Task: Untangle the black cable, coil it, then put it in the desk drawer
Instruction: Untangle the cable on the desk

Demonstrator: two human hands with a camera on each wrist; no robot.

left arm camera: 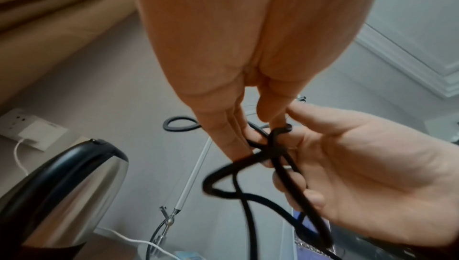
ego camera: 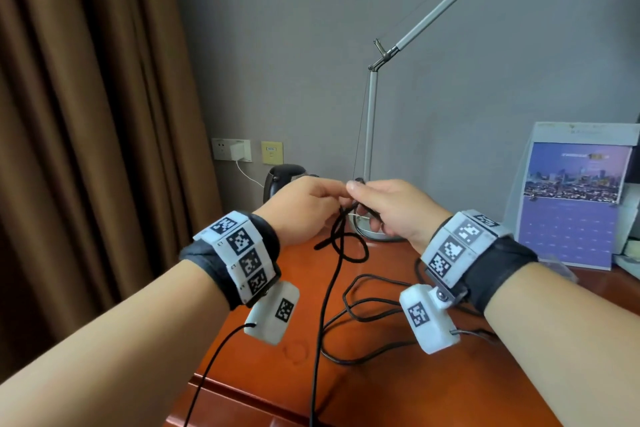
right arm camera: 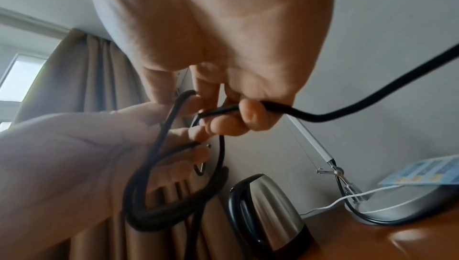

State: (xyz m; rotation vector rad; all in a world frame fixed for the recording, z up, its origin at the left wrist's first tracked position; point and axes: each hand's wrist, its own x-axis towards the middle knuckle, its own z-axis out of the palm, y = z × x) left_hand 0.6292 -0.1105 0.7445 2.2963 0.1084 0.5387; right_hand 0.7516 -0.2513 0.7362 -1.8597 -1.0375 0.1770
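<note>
Head view: the left hand [ego camera: 304, 208] and the right hand [ego camera: 391, 210] meet above the red-brown desk [ego camera: 398, 388], fingertips together on a knot of the black cable [ego camera: 341, 246]. A tangled loop hangs just below the hands; the rest trails in loose curves on the desktop and over its front edge. Behind stand a desk lamp [ego camera: 370, 121], a kettle [ego camera: 282, 177] and a calendar [ego camera: 575, 198].

Left wrist view: the left-hand fingers [left arm camera: 223, 132] are drawn narrow, pinching the crossing strands; the right hand, opposite, curls its fingers round the same knot, a loop [left arm camera: 223, 183] drooping below.

Right wrist view: the right-hand fingers [right arm camera: 248, 115] are curled tight on one strand, which runs off to the right; the left palm, half open, has the coiled loops draped across it.
</note>
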